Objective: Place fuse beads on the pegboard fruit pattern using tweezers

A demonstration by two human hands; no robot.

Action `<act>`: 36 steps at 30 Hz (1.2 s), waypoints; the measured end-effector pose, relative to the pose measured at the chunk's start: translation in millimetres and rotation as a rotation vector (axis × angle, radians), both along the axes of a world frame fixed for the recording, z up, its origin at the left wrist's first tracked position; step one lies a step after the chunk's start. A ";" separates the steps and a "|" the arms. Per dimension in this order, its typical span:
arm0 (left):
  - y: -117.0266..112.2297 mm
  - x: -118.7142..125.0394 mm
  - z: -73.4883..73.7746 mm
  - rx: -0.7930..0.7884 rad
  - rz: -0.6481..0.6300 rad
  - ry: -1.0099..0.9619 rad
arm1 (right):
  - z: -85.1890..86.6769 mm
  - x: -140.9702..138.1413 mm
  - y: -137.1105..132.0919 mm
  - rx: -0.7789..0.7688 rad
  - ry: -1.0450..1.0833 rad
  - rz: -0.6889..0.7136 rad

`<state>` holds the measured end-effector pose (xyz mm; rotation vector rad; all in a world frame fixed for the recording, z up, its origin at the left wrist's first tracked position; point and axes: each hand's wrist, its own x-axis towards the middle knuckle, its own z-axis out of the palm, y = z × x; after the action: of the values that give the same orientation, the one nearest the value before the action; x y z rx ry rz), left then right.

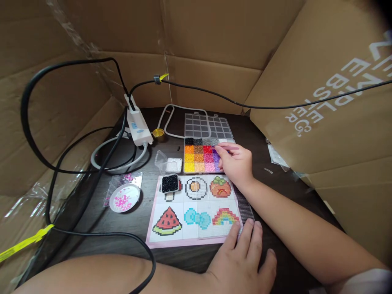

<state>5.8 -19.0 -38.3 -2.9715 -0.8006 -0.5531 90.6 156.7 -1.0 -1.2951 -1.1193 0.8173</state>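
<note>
My right hand (236, 163) reaches into the bead organizer box (199, 157), its fingers curled over the purple compartments at the box's right side; whether a bead is pinched I cannot tell. My left hand (241, 255) lies flat, fingertips pressing the lower right corner of the pattern sheet (171, 206) and the clear pegboard (214, 224) lying over the rainbow picture. The sheet shows a watermelon, a blue bow, a rainbow, an egg and a persimmon. A small black tray of black beads (170, 183) sits on the sheet's upper left picture.
A white dish of pink beads (124, 198) rests on another pegboard at left. A small open case of white beads (171, 164) sits beside the organizer. A power strip (139, 126), black cables and a white cord lie at back left. Cardboard walls surround the dark table.
</note>
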 end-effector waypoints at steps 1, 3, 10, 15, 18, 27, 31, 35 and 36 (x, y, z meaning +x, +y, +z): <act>0.2 0.1 0.2 0.004 0.004 -0.002 | -0.5 0.3 0.2 0.003 0.000 0.004; 0.7 -0.1 0.7 0.010 0.002 -0.002 | -1.2 0.5 1.2 0.008 -0.005 0.012; 0.8 -0.5 -0.2 0.002 -0.016 0.035 | -5.5 0.9 4.4 0.064 -0.058 0.025; 1.2 -0.8 -0.1 -0.017 -0.030 0.041 | -6.5 2.2 3.2 0.048 -0.063 0.000; 1.7 -1.2 1.2 -0.032 -0.036 0.053 | -5.8 2.5 2.3 0.034 -0.071 0.001; 1.6 -2.1 4.7 -0.035 -0.023 0.029 | -5.3 2.9 2.3 0.020 -0.086 0.003; 1.4 -1.9 4.9 -0.044 -0.024 0.033 | -5.4 3.0 3.1 0.019 -0.076 0.001; 1.3 -1.3 3.1 -0.051 -0.029 0.044 | -4.7 3.4 3.3 0.011 -0.070 0.005; 1.4 -1.4 2.6 -0.052 -0.035 0.049 | -4.5 3.4 3.3 0.010 -0.069 0.003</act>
<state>4.5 -17.6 -35.7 -3.0386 -0.7727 -0.4662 94.0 160.0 -5.5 -1.3222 -1.1786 0.7728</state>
